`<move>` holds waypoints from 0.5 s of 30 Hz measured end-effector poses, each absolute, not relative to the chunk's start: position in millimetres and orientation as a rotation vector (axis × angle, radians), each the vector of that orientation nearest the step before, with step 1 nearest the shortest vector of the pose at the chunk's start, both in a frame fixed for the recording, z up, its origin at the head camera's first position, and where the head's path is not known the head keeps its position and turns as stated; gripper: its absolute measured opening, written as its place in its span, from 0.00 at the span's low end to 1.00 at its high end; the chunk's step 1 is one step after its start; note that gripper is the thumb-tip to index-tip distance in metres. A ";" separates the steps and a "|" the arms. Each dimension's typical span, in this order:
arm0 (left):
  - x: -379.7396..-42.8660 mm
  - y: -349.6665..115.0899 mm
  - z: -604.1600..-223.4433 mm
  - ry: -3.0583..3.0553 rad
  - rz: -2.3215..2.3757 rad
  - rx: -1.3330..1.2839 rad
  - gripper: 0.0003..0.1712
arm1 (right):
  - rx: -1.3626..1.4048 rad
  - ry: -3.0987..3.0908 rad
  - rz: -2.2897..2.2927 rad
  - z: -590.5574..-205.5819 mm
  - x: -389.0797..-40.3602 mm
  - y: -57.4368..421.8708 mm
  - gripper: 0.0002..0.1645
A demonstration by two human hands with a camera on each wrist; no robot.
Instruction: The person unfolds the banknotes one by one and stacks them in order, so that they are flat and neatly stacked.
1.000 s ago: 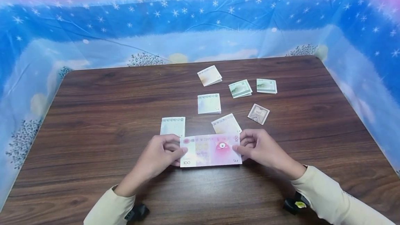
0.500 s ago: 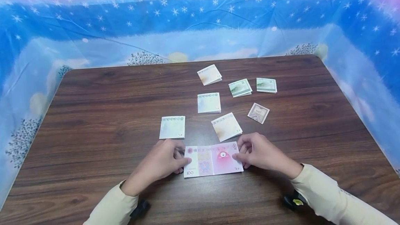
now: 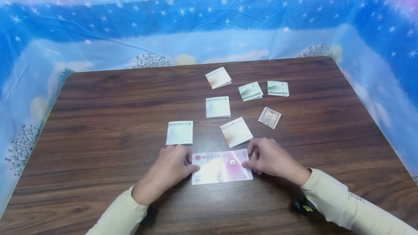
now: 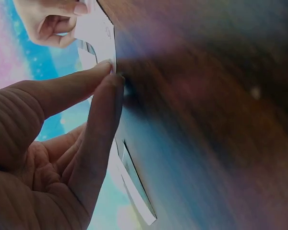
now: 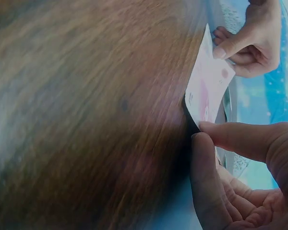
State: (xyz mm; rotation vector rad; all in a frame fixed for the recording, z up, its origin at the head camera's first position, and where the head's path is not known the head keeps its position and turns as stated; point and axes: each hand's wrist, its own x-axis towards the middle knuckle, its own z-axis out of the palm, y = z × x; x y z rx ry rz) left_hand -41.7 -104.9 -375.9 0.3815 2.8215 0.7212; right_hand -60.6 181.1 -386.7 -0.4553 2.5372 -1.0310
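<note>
An unfolded pink 100 banknote lies spread low over the table between both hands, with glare across its middle. My left hand pinches its left end between thumb and index finger; the same pinch shows in the left wrist view. At the other end, my right hand grips the note's edge with thumb and finger. In the right wrist view the banknote tilts slightly, its near edge just off the wood. Just beyond the note lie a folded pale green note and a folded tan note.
Farther back on the brown wooden table sit another folded pale note, a folded tan note, two green folded notes and a small brownish folded note. A snowflake-patterned curtain surrounds the table's back and sides.
Both hands have lowered the 100 note toward the table and drawn it nearer to me, uncovering the folded notes behind it. Over the last half second it has barely moved.
</note>
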 end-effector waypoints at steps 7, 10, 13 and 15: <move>-41.7 -104.2 -374.7 2.832 0.683 0.368 0.18 | -0.377 2.591 -0.943 -386.2 -60.9 181.4 0.22; -41.5 -104.8 -374.7 2.832 0.682 0.381 0.19 | -0.366 2.615 -0.936 -386.8 -60.3 181.5 0.25; -40.9 -105.8 -374.5 2.836 0.684 0.402 0.19 | -0.357 2.630 -0.943 -387.4 -59.4 181.4 0.28; -40.4 -106.3 -374.3 2.839 0.683 0.413 0.19 | -0.361 2.641 -0.939 -387.5 -59.1 181.3 0.28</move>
